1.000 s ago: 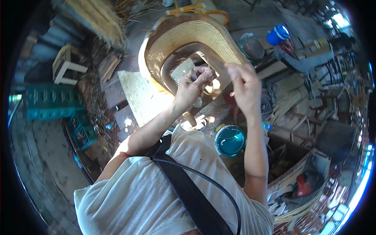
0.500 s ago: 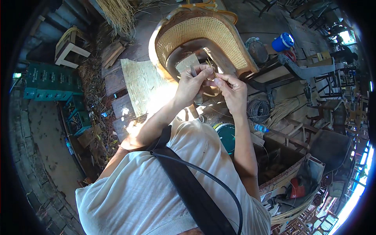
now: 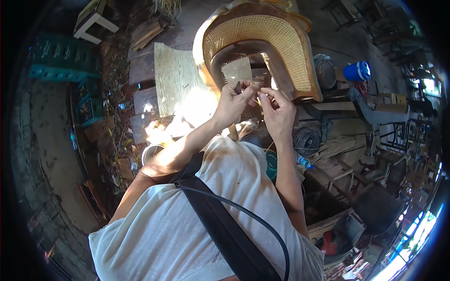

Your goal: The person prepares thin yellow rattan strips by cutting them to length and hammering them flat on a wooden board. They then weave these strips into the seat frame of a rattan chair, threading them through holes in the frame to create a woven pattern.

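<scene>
Both hands meet in front of a wooden armchair [image 3: 205,60] with a curved, woven cane back [image 3: 262,28]. My left hand [image 3: 232,104] is closed, its thumb and fingertips pinching a thin pale cane strip [image 3: 256,100]. From the same hand sticks a dark, pointed, blade-like piece [image 3: 238,87]; its other end is hidden in the fingers. My right hand [image 3: 278,114] pinches the strip close beside the left fingertips. Beyond the hands, a square light piece of woven cane [image 3: 237,69] lies on the chair's dark seat, beside an opening.
A pale sheet [image 3: 171,79] lies on the boards left of the chair. Green crates [image 3: 65,56] stand far left. On the right are a coil of dark wire [image 3: 307,140], loose cane strands [image 3: 340,145], a blue jug [image 3: 357,71], a wooden box [image 3: 323,206] and several chair frames.
The view has shifted, so the chair sits farther right and the crates higher. My hands still pinch together; the strands that stood up above my fingertips no longer show there.
</scene>
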Tool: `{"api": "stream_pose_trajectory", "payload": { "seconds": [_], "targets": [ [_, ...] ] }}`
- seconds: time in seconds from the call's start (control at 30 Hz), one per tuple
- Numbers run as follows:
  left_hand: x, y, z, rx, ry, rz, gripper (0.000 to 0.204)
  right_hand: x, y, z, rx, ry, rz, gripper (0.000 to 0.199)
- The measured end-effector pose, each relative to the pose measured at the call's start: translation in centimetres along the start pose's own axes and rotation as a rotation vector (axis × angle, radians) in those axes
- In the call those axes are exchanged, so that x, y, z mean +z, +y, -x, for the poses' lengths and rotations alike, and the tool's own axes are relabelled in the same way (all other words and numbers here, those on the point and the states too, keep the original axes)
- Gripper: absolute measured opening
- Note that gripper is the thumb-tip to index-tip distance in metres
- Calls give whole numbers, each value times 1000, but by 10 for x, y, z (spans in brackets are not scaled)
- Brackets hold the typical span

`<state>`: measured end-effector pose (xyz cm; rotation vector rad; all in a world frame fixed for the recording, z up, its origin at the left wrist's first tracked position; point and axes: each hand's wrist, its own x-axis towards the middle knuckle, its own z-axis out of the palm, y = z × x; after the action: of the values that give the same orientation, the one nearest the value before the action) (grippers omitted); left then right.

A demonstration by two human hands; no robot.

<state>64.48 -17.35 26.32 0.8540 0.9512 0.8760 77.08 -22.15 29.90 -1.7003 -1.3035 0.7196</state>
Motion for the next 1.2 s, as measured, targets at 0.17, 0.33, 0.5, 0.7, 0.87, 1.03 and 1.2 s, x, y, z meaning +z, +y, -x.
{"api": "stream_pose_trajectory", "payload": {
  "seconds": [0.17,0.33,0.5,0.7,0.87,1.03,1.2],
  "targets": [
    [7,-43,-49,-228,-13,88,19,-10,48,-50,-43,-102,237,8],
    [1,-109,-97,-354,125,-16,22,5,155,-170,-122,-253,406,7],
    [1,-183,-121,-361,226,-315,34,79,304,-279,-78,-345,372,7],
    [-23,-229,-203,-242,506,-603,34,191,462,-336,-343,-474,316,8],
    [-25,-287,-229,-358,485,-228,37,238,485,-351,-72,-520,461,11],
    [-5,-331,-211,-413,481,-177,29,249,518,-369,-42,-665,438,12],
    [-4,-342,-194,-442,373,-439,35,249,511,-366,-188,-646,452,10]
  ]
}}
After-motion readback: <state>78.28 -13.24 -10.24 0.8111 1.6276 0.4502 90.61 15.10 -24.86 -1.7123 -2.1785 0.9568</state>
